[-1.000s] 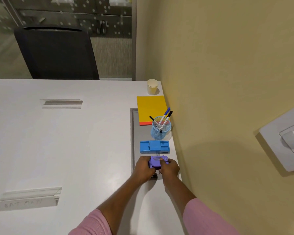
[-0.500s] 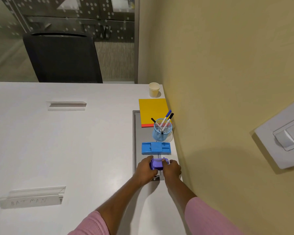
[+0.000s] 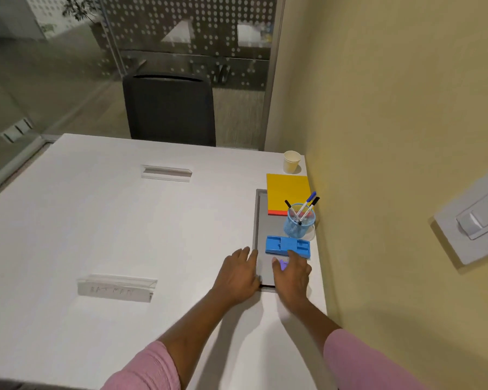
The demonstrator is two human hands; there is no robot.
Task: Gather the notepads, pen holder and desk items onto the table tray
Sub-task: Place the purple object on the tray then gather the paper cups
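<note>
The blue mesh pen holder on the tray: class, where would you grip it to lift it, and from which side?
Probably grip the blue mesh pen holder around its round wall, below the rim, coming from the left over the bare tray. The pens stick up and lean right, blocking a top grasp, and the wall stands close on the right.

We have one view only, from the head. It looks forward and down over the bench (image 3: pixel 124 220), with the tray (image 3: pixel 261 220) near the wall (image 3: pixel 392 136) and a chair (image 3: pixel 169 108) beyond.
</note>
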